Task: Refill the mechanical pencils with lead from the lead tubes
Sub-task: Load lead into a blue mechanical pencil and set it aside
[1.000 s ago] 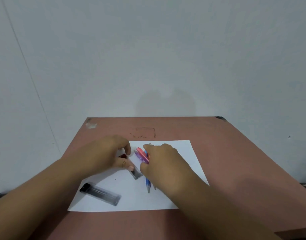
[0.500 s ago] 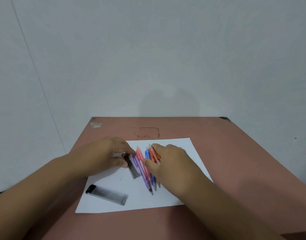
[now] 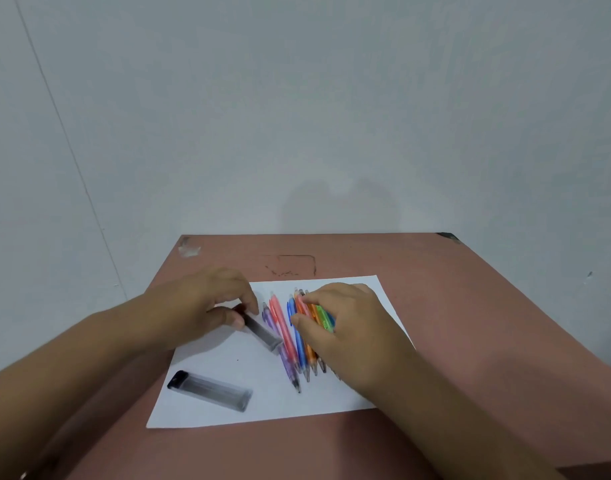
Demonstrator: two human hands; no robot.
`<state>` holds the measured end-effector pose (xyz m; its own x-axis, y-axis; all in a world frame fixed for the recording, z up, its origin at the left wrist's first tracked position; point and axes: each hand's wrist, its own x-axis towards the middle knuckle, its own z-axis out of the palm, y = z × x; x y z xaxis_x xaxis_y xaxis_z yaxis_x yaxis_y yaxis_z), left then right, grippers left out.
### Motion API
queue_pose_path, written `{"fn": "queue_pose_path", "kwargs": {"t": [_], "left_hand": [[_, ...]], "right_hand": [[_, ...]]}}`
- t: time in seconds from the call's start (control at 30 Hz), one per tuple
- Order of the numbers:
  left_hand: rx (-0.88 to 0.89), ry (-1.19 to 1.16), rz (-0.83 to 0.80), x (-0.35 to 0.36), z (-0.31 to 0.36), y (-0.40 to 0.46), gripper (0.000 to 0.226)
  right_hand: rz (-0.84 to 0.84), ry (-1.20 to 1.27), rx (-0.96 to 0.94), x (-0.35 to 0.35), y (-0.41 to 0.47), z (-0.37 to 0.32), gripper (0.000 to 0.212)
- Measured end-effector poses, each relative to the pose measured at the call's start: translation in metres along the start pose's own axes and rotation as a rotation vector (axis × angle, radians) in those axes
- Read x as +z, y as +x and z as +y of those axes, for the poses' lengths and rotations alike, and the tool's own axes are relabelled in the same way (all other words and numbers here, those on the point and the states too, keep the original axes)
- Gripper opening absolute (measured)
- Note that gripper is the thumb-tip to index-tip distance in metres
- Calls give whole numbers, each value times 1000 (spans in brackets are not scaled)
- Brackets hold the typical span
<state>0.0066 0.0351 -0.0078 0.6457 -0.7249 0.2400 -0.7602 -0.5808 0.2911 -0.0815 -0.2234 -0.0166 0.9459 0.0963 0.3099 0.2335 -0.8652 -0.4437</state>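
While left hand [image 3: 207, 303] pinches a lead tube [image 3: 262, 332] by its cap, right hand [image 3: 345, 327] rests, fingers loosely curled, on pencils [image 3: 293, 337] lying side by side, tips toward the viewer, on white paper [image 3: 227, 372]; brown table [image 3: 470, 323], grey wall [image 3: 297, 116].

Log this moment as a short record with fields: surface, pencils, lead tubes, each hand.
surface: white paper sheet on a reddish-brown table
pencils: coloured mechanical pencils side by side on the sheet, tips toward the camera
lead tubes: one lead tube lying free near the sheet's front left; second lead tube beside the pencils
left hand: pinches the second tube's dark end
right hand: fingers on the pencils
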Motion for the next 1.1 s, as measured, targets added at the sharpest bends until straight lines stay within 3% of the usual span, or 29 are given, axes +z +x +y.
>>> {"fn": "queue_pose_path", "kwargs": {"t": [0.13, 0.27, 0.4, 0.57, 0.8, 0.9, 1.1], "left_hand": [[38, 22, 43, -7, 20, 20, 23], [46, 60, 70, -8, 48, 41, 19], [-43, 90, 158, -4, 70, 38, 31], [-133, 23, 185, 1, 67, -31, 30], [-234, 63, 229, 29, 75, -106, 29], [-224, 42, 211, 32, 72, -111, 29], [-238, 21, 166, 25, 61, -93, 21]], "right_hand": [[5, 12, -53, -5, -2, -6, 64], [63, -51, -7, -11, -4, -6, 31], [118, -117, 158, -22, -10, 14, 26], [62, -211, 352, -31, -21, 44, 35], [15, -271, 267, -22, -27, 46, 41], [9, -240, 206, -21, -34, 47, 37], [-62, -200, 102, -33, -51, 48, 49]]}}
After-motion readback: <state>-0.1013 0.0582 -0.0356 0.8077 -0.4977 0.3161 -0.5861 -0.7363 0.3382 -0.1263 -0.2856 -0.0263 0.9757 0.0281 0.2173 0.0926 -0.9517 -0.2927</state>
